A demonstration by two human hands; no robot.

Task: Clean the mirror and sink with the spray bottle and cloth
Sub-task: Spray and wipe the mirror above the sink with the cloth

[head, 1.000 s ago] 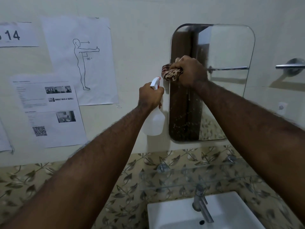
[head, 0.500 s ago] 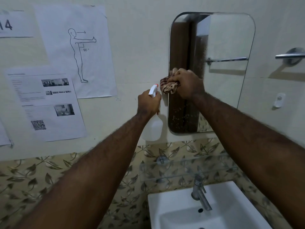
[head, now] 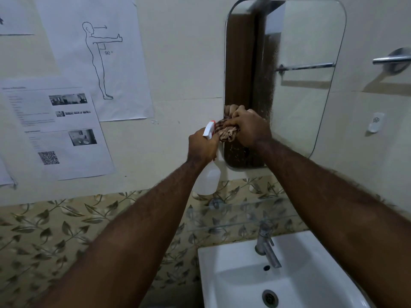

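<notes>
The rounded wall mirror (head: 307,90) hangs above the white sink (head: 240,278); droplets speckle its lower left part. My right hand (head: 250,127) grips a bunched checked cloth (head: 228,133) and presses it against the mirror's left edge, low down. Just left of it my left hand (head: 203,147) holds a white spray bottle (head: 209,177) by its neck, the white and red nozzle (head: 209,129) sticking up beside the cloth. The bottle hangs in front of the wall, left of the mirror's bottom corner.
A metal tap (head: 265,245) stands at the back of the sink, under a glass shelf (head: 240,215). Printed sheets (head: 95,54) are taped to the wall on the left. A towel rail (head: 393,60) and a small hook (head: 375,122) are on the right wall.
My right hand has slid the cloth down the mirror's left edge from near mid-height to the lower part. The left hand with the bottle stayed close beside it. The view tilted down.
</notes>
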